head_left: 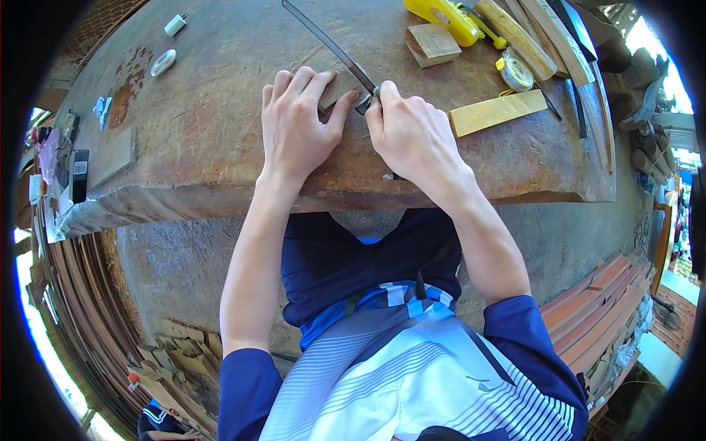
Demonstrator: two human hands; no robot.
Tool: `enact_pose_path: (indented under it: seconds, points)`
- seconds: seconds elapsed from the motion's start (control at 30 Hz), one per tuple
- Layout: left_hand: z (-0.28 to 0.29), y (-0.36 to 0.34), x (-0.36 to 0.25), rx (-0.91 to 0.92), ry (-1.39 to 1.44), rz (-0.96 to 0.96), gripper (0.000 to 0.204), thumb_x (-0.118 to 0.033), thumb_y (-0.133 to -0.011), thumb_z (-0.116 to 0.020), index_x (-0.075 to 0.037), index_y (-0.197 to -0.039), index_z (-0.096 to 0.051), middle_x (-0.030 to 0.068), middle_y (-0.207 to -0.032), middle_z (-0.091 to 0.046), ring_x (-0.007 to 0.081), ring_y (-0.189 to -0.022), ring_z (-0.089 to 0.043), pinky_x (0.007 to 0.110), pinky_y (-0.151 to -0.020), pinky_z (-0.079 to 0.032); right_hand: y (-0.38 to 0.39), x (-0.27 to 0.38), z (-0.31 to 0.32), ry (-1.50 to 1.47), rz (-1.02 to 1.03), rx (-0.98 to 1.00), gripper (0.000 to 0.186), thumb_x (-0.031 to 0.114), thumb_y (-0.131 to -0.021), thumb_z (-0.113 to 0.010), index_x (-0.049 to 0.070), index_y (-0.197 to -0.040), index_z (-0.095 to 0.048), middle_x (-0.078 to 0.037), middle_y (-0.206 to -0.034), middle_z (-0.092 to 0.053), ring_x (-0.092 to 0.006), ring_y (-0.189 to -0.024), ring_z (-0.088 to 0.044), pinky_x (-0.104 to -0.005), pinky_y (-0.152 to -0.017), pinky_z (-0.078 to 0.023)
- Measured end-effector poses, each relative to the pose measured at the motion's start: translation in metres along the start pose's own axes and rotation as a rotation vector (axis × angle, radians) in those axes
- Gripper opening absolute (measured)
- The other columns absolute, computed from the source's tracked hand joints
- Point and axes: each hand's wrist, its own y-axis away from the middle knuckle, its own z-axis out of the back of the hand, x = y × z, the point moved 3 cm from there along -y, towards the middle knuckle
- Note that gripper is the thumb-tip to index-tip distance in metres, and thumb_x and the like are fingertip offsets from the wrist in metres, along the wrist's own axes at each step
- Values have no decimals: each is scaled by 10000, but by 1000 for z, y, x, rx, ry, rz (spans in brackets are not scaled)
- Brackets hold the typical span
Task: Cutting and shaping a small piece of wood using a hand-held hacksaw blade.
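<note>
My right hand [415, 136] is closed round the near end of a long, thin, dark-framed tool that looks like a hacksaw [327, 44]. Its narrow frame slants away to the upper left, and its blade cannot be made out. Just left of it, my left hand [298, 128] bears down with bent fingers on a small wood block [329, 101], mostly hidden under the fingers and thumb. The left thumb reaches close to the hacksaw's near end. Both hands work over the thick wooden bench top [220, 147], near its front edge.
Right of my hands lie a yellow-faced wood bar [498, 113], a square wood block [432, 44], a tape measure [515, 70], a yellow brush [448, 18] and long wood strips [562, 44]. A white plug adapter [176, 25] lies far left. Stacked planks [599, 294] flank me.
</note>
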Motion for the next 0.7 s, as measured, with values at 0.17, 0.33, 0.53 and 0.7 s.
enact_pose_path:
  seconds: [0.17, 0.33, 0.53, 0.7]
  points:
    - [-1, -1, 0, -18, -4, -5, 351, -329, -922, -799, -47, -1129, -775, 53, -1031, -721, 272, -1000, -614, 391, -903, -460, -1, 3, 4, 65, -10, -3, 322, 254, -1083, -501, -23, -957, -607, -288, -788, -731, -462, -766, -747, -551, -728, -599]
    - [-2, -3, -5, -24, -79, 0, 349, -350, -927, -794, -61, -1124, -783, 48, -1020, -729, 257, -1002, -619, 396, -893, -436, 4, 5, 8, 109, -26, 49, 302, 249, -1080, -502, -22, -992, -603, -290, -815, -738, -468, -776, -747, -555, -731, -601]
    - [-6, -8, 16, -112, -126, 79, 352, -371, -948, -777, -69, -1128, -785, 42, -1052, -736, 252, -1039, -626, 404, -905, -425, 144, -35, 39, 31, -257, 143, 205, 188, -1071, -503, 2, -1026, -577, -279, -724, -678, -463, -720, -726, -568, -667, -555]
    - [-7, -4, 5, -103, -52, 20, 360, -382, -947, -778, -76, -1136, -787, 28, -1096, -743, 265, -1059, -631, 399, -939, -445, 142, -33, 65, -156, -284, -80, 191, 165, -1075, -518, 12, -1092, -631, -258, -707, -670, -463, -686, -709, -564, -604, -510]
